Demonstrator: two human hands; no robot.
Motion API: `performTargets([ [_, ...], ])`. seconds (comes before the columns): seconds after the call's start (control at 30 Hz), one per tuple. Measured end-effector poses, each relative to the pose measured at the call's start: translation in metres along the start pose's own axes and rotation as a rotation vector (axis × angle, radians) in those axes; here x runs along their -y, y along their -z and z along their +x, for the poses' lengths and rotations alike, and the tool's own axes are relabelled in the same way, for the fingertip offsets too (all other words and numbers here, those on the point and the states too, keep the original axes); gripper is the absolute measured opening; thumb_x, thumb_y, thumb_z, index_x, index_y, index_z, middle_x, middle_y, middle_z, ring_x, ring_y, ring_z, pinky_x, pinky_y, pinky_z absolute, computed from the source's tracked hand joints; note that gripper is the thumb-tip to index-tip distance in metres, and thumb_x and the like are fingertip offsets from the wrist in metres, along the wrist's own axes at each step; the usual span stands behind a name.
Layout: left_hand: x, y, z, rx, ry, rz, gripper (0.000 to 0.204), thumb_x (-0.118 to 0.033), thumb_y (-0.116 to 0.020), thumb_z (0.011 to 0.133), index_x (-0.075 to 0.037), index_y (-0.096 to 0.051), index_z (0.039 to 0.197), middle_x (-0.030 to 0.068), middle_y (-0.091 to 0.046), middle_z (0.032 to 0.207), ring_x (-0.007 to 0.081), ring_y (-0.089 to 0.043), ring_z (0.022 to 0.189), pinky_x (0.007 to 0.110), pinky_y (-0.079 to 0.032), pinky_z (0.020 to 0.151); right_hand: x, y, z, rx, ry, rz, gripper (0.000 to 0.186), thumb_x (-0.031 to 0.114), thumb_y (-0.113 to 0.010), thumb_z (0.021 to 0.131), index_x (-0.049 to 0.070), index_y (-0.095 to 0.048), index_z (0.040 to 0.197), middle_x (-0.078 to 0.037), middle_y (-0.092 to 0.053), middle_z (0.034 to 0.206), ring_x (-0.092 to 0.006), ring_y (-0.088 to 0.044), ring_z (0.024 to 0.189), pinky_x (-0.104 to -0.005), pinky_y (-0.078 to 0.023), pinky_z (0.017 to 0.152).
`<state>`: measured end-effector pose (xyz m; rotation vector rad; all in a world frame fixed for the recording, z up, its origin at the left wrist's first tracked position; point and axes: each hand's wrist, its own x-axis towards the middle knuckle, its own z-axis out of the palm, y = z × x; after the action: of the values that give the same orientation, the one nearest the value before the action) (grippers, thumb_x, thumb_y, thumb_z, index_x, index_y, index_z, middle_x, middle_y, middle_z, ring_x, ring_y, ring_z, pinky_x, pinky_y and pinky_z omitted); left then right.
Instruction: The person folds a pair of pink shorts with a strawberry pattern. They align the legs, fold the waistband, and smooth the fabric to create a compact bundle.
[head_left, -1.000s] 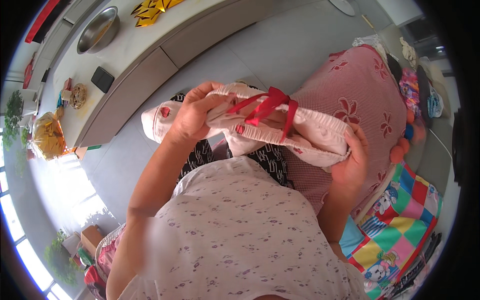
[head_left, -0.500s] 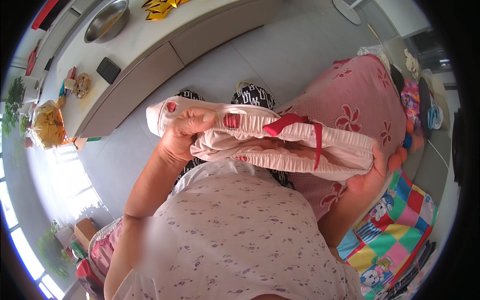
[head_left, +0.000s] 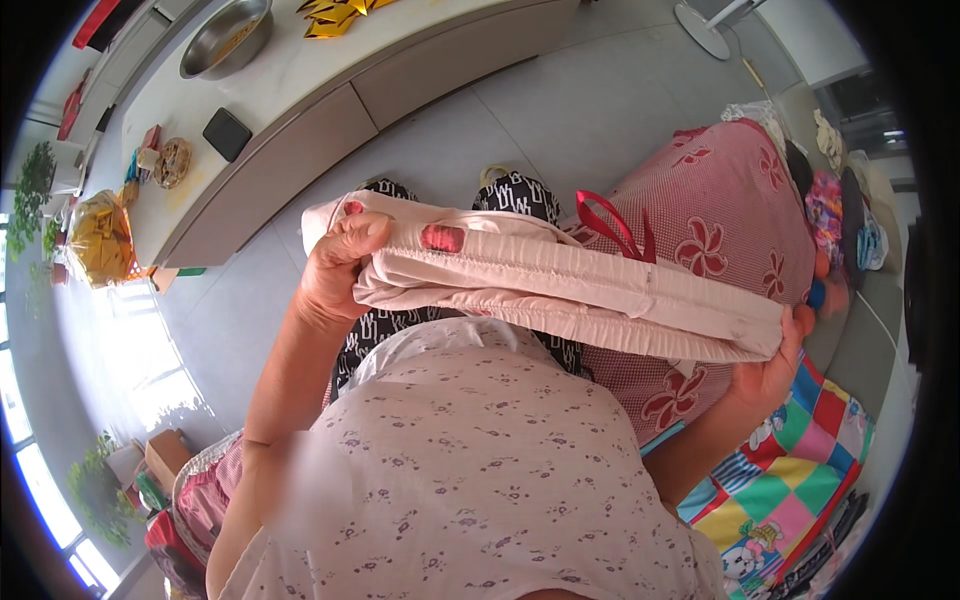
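In front of my body I hold a pale pink pair of elastic-waist pants (head_left: 590, 285) stretched sideways by its gathered waistband. My left hand (head_left: 340, 262) is closed on the left end, thumb on top, beside a red printed patch. At the far right end, my right hand (head_left: 775, 365) grips the waistband, its fingers partly behind the cloth. A red drawstring (head_left: 622, 232) loops up from the far side of the waistband. The legs of the pants are mostly hidden under the bunched fabric.
Beyond my right hand lies a red-and-pink patterned cover (head_left: 735, 200), with a colourful patchwork cloth (head_left: 800, 460) nearer me. At the upper left stands a counter (head_left: 290, 95) bearing a steel bowl (head_left: 228, 42), a dark phone (head_left: 227, 135) and gold foil pieces (head_left: 335, 18).
My hands have moved further apart, pulling the waistband taut and narrowing its opening. The right hand moved right and slightly down; the drawstring flipped up to the far side.
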<state>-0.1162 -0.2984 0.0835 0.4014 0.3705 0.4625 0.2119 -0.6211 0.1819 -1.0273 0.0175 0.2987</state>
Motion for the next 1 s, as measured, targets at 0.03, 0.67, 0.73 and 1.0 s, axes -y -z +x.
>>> performTargets([
  [0.03,0.0,-0.004,0.001,0.005,0.012,0.004,0.026,-0.011,-0.068,0.081,0.0,-0.064,0.104,0.0157,-0.065,0.104,0.0294,-0.064,0.096,0.043,-0.051,0.09,-0.001,-0.002,0.0,-0.004,0.016,-0.009,0.028,0.004,-0.061,0.088,0.018,-0.055,0.111,-0.002,-0.059,0.113,-0.0227,-0.057,0.107,-0.0452,-0.047,0.094],
  [0.67,0.012,-0.026,0.039,0.059,0.118,0.228,0.029,-0.022,-0.055,0.093,0.004,-0.063,0.103,0.0128,-0.067,0.093,0.0196,-0.065,0.079,0.031,-0.054,0.072,-0.067,-0.04,-0.008,0.26,-0.369,-0.03,0.018,0.012,-0.061,0.087,0.001,-0.062,0.101,-0.01,-0.063,0.102,-0.0203,-0.061,0.096,-0.0376,-0.05,0.087],
  [0.73,0.014,-0.037,0.061,0.133,0.18,0.106,0.03,-0.022,-0.055,0.093,0.004,-0.061,0.108,0.0128,-0.066,0.099,0.0198,-0.065,0.087,0.031,-0.053,0.078,-0.084,-0.057,0.004,0.317,-0.406,0.025,0.018,0.012,-0.06,0.088,0.001,-0.062,0.102,-0.013,-0.063,0.105,-0.0221,-0.061,0.099,-0.0386,-0.049,0.089],
  [1.0,0.019,-0.053,0.084,0.174,-0.131,0.378,0.065,-0.018,-0.062,0.087,0.001,-0.033,0.141,0.019,-0.041,0.14,0.0325,-0.038,0.132,0.043,-0.03,0.109,-0.093,-0.069,0.033,0.422,-0.203,0.034,0.019,0.005,-0.056,0.09,-0.003,-0.062,0.107,-0.016,-0.062,0.108,-0.0272,-0.059,0.104,-0.041,-0.047,0.094],
])
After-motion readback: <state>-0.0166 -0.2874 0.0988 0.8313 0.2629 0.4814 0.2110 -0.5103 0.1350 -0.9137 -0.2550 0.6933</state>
